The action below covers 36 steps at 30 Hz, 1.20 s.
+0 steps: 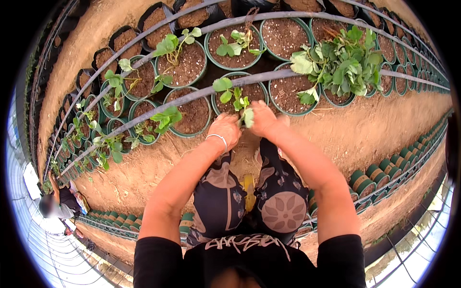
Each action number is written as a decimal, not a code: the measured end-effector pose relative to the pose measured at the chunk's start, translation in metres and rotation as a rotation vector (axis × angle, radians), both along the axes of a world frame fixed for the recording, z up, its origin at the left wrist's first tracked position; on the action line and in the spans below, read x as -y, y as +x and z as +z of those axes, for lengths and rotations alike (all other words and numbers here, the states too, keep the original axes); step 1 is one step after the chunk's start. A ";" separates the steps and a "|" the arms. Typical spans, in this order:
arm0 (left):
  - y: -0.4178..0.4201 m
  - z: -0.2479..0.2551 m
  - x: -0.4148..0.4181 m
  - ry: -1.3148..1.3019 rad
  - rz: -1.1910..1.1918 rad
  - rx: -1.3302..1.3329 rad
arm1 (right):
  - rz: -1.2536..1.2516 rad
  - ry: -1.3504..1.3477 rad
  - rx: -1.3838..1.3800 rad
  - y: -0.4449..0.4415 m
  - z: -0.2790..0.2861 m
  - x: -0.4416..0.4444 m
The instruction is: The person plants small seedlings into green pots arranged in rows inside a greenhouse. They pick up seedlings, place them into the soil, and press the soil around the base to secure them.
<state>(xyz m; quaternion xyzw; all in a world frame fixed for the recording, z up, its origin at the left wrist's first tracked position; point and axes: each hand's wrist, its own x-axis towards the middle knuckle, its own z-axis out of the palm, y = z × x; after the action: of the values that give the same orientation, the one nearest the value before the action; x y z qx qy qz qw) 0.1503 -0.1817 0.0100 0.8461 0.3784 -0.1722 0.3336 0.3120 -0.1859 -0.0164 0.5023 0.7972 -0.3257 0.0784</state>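
Both my hands meet at the near rim of a round green pot (pixel 257 94) of dark soil. My left hand (pixel 225 130), with a bracelet at the wrist, is at the left of a small leafy seedling (pixel 238 100). Close on its right is my right hand (pixel 264 118), fingers bent by a pale leaf. The fingertips are partly hidden, so whether either hand grips the stem is unclear. A large heap of leafy seedlings (pixel 347 66) lies across the pots to the right. Another seedling with bare roots (pixel 236 43) lies on the soil of the pot behind.
Grey pipes (pixel 201 94) run over the rows of pots. Black bags of soil (pixel 155 25) stand beyond them. Behind me are more green pots (pixel 362 183), several tipped sideways. A co-worker (pixel 63 203) is at the far left. Sandy ground (pixel 324 133) lies between the rows.
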 end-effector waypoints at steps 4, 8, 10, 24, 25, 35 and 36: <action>0.001 -0.004 -0.001 0.053 -0.146 0.011 | -0.110 0.101 0.040 -0.006 -0.002 0.018; -0.003 0.005 -0.008 0.165 0.006 -0.195 | 0.008 0.332 0.132 0.009 0.024 -0.003; -0.007 0.003 -0.013 0.251 0.014 -0.291 | 0.026 0.368 0.157 0.014 0.013 -0.011; 0.002 -0.015 -0.041 0.266 0.021 -0.209 | -0.001 0.342 0.060 0.012 0.003 -0.033; 0.003 -0.018 -0.043 0.242 0.043 -0.229 | 0.024 0.296 0.067 0.012 -0.001 -0.036; 0.000 -0.020 -0.048 0.117 0.094 -0.097 | 0.056 0.200 0.107 0.008 -0.003 -0.041; 0.002 -0.021 -0.053 0.099 0.083 -0.135 | 0.074 0.226 0.113 0.008 -0.006 -0.044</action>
<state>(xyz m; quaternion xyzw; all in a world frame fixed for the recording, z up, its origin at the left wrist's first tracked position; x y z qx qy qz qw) 0.1520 -0.1291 -0.0107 0.8316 0.4428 -0.1960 0.2718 0.3204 -0.1417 -0.0227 0.4955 0.8412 -0.2021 0.0780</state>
